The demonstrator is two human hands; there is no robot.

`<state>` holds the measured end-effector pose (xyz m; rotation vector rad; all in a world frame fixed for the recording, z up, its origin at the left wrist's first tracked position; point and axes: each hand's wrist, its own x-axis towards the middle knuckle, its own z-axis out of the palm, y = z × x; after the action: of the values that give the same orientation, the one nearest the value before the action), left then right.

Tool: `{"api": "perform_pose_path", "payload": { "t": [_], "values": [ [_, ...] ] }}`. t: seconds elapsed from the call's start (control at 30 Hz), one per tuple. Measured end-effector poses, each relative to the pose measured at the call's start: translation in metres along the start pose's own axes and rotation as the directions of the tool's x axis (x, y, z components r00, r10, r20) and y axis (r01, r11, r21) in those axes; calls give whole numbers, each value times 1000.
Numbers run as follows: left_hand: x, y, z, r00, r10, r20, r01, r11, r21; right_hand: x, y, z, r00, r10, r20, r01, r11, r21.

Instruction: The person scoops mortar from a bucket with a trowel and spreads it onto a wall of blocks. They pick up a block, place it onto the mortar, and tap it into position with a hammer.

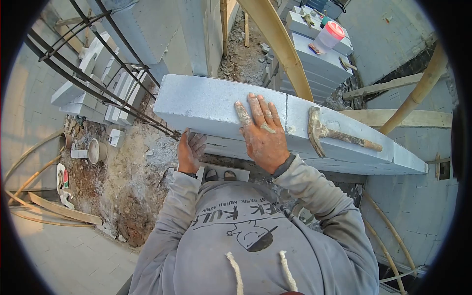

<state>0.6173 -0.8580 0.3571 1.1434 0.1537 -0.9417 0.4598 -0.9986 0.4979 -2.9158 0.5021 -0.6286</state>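
Observation:
A long light-grey block (196, 96) lies at the left end of the top course of a block wall. My right hand (263, 135) rests on its top near the joint with the neighbouring block, fingers spread and dusted with mortar. Lower on the left, my left hand (191, 150) is at the block's near side by its lower edge, palm turned up, fingers apart and holding nothing. A hammer (344, 135) with a worn handle lies on the wall top, to the right of my right hand.
Steel rebar (91, 81) slants down to the wall's left end. Stacked blocks (319, 59) beyond the wall carry a pink-lidded container (328, 38). A curved bamboo pole (280, 46) stands behind the wall. Rubble, a bucket (97, 151) and planks (64, 209) lie at left.

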Motion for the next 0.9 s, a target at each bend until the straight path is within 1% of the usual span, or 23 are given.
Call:
{"api": "perform_pose_path", "payload": {
  "t": [0.1, 0.13, 0.17, 0.2, 0.23, 0.3, 0.37, 0.47, 0.67, 0.9],
  "values": [
    [4, 0, -4, 998, -52, 36, 52, 999, 17, 2, -1, -1, 999, 43, 26, -42, 999, -31],
    [4, 2, -3, 998, -51, 33, 50, 998, 22, 2, -2, 0, 998, 51, 26, -50, 998, -46],
    [3, 4, -2, 998, -42, 46, 39, 997, 65, 2, -3, 0, 998, 57, 26, -55, 997, -59],
    [2, 5, 0, 998, -31, 59, 25, 994, 106, 2, -3, 0, 998, 54, 25, -53, 997, -52],
    [3, 6, -1, 998, -24, 53, 18, 994, 107, 2, -3, 0, 999, 55, 4, -54, 998, -29],
    [4, 6, -3, 994, -31, 105, 16, 989, 145, 2, -3, 0, 999, 49, -17, -48, 999, 8],
    [3, 6, -2, 996, -37, 82, 24, 988, 154, 3, -3, -1, 997, 72, 31, -72, 997, -23],
    [6, 7, -3, 997, -36, 63, 26, 988, 152, 4, -4, 0, 997, 77, 25, -76, 997, -23],
    [6, 7, -4, 992, -56, 109, 37, 986, 163, 4, -6, 0, 997, 77, 25, -76, 997, -21],
    [9, 5, -9, 992, -82, 99, 64, 983, 174, 6, -6, 0, 996, 84, 27, -83, 996, -29]
  ]
}}
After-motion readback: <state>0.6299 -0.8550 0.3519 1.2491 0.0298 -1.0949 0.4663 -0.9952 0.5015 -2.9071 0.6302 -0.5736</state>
